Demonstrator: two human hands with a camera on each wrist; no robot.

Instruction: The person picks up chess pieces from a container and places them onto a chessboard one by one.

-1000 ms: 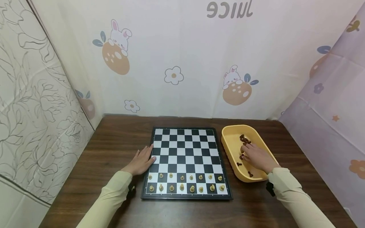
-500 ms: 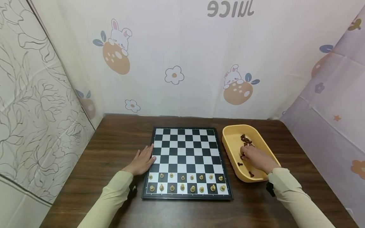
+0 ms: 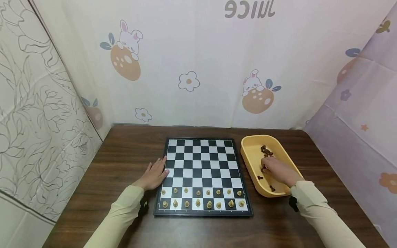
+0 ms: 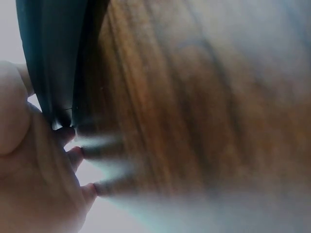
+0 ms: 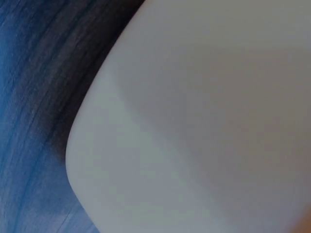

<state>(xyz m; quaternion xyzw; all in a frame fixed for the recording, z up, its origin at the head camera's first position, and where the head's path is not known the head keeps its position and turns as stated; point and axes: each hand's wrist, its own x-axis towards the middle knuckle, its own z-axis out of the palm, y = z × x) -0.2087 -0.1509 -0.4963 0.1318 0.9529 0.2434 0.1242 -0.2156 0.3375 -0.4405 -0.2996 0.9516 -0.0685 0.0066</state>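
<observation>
Sixteen knobby chessmen [image 3: 197, 203] on square board [image 3: 197, 164]; right hand [image 3: 279, 170] inside round-cornered tray [image 3: 253, 151].

I face a pale curtain [image 3: 211, 51] printed with bunnies [image 3: 129, 40], orange fruit [image 3: 125, 63] and mirrored lettering [image 3: 249, 9]. Line-drawn flowers [image 3: 56, 108] cover the white sheet [image 3: 34, 162] on my left; a lilac sheet [image 3: 363, 103] hangs to my right. My bench [image 3: 133, 143] is dark, wood-grained.

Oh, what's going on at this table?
A person is at a chessboard. Their left hand rests at its left edge, while the right hand reaches among dark chess pieces in a yellow tray; whether it grips one is hidden. The pale chess pieces stand in the two rows nearest the person; no dark ones are on the board.
</observation>
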